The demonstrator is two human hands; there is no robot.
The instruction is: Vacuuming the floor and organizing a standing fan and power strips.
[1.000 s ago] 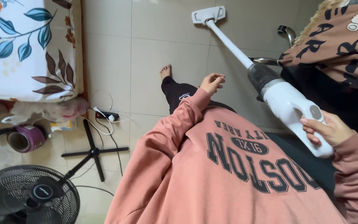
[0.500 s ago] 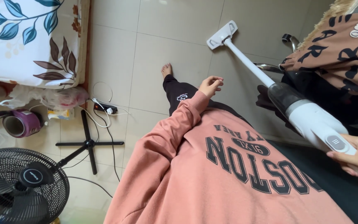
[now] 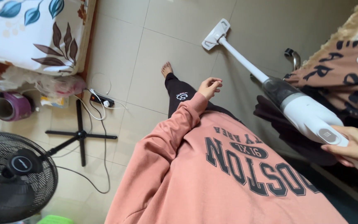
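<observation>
One view: the head camera, looking down over a pink sweatshirt (image 3: 228, 174) to a tiled floor (image 3: 162, 49).
Right hand (image 3: 355, 147): its grip is wrapped around the rear handle of a white stick vacuum (image 3: 307, 114), fingers clamped on it at the right edge of the picture.
Vacuum: the body slants from the hand down and away; its thin tube (image 3: 243, 60) runs to a flat white floor head (image 3: 216, 34), which rests on the tiles well ahead of the bare foot (image 3: 167, 69).
Left hand (image 3: 210, 87): held out in front of the body, fingers loosely curled, holding nothing and touching nothing; it hangs above the dark trouser leg (image 3: 179, 93).
Progress: the floor head is down on the tiles and the handle is in hand, so sweeping appears under way; how much floor is done cannot be told, since no dirt or cleaned track shows.
Left side: a floral bed cover (image 3: 34, 29), a purple tape roll (image 3: 11, 105), a power strip (image 3: 101, 100) with cables, and a black standing fan (image 3: 15, 174).
Right side: a brown patterned cloth (image 3: 340, 79) lies beside the vacuum.
</observation>
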